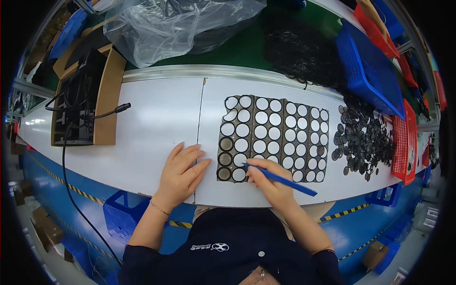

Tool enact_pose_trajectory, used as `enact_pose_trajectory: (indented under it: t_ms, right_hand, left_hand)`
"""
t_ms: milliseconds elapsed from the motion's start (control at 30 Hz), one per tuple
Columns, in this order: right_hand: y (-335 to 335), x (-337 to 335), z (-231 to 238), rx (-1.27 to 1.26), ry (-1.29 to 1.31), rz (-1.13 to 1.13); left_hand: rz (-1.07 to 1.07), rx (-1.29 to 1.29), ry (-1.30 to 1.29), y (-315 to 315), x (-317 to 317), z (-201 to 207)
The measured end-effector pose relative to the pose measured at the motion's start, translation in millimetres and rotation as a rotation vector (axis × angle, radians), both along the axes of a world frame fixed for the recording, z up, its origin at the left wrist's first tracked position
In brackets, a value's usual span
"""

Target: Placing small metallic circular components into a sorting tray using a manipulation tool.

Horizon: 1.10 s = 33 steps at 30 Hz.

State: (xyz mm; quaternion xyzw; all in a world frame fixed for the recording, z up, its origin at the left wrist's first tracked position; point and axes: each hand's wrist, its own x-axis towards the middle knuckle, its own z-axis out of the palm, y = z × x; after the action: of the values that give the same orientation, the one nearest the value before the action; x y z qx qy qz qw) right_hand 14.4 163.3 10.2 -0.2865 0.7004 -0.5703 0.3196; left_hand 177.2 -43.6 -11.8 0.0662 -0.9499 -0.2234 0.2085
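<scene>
A dark panel (pixel 281 128) with rows of round cells lies on the white table in front of me. Most cells show white discs (pixel 260 117); several at the lower left show a dull grey-brown face (pixel 225 159). My right hand (pixel 271 183) pinches a slim blue pen-shaped tool (pixel 289 183), its exact kind unclear. The tool slants down to the left, its dark tip at a white disc near the panel's front left. Fingers slightly spread, my left hand (pixel 183 171) rests on the table left of the panel, holding nothing.
Loose dark round pieces (pixel 363 137) are heaped right of the panel, beside a red basket (pixel 403 142) and a blue basket (pixel 368 71). A cardboard box (pixel 110 95) with black cabled equipment stands at left. Clear plastic sheeting (pixel 166 33) and a black tangled pile (pixel 304 52) lie behind.
</scene>
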Motion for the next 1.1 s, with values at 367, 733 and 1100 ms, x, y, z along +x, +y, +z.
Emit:
enact_pose_trajectory:
  t_ms: [367,733,1100]
  right_hand:
    - [-16,42,-10,0.082,0.146,0.061]
    - [-21,48,-9,0.035,0.294,0.061]
    - [-17,38,-6,0.07,1.106,0.045]
  left_hand:
    - [-0.205,-0.028,0.022,-2,8,1]
    - [-0.228,-0.045,0.016,-3,12,0]
    - [-0.24,-0.032,-0.022,-3,4,0]
